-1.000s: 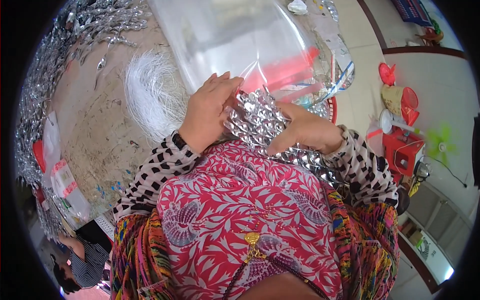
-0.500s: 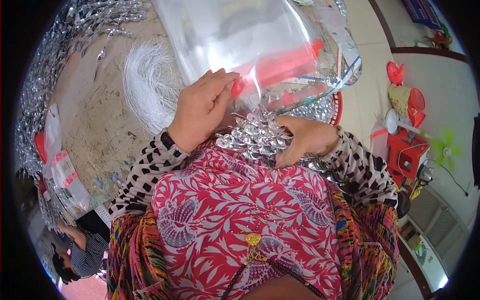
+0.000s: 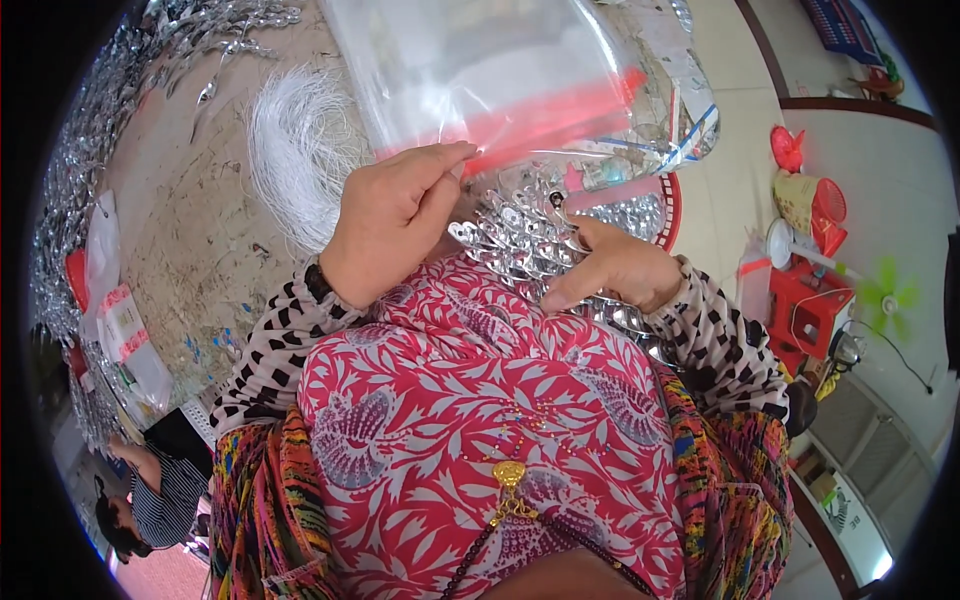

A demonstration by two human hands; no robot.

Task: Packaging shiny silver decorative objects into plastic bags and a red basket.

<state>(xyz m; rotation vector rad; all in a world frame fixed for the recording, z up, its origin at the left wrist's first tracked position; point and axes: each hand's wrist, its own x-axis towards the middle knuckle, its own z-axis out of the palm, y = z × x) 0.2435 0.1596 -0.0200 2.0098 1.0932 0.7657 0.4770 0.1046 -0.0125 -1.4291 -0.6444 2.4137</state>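
Observation:
A bunch of shiny silver sequin strands (image 3: 522, 238) hangs over my lap at the table's near edge. My right hand (image 3: 625, 262) is closed round it, with the thumb on top. My left hand (image 3: 395, 222) is at the near left corner of a stack of clear plastic bags (image 3: 490, 75) with a red band. Its thumb and forefinger pinch the bag edge, and the other fingers are partly hidden. The upper end of the sequin bunch lies just below the bags' near edge.
A hank of white string (image 3: 295, 150) lies left of the bags. More silver strands (image 3: 85, 190) heap along the table's far left rim. A red basket (image 3: 672, 212) holding silver pieces stands beyond my right hand. Another person (image 3: 165, 500) is at the lower left.
The sequin bunch and my right hand have shifted slightly up toward the bags. My left hand has moved a little left and down, and the bags' red-banded edge looks flatter.

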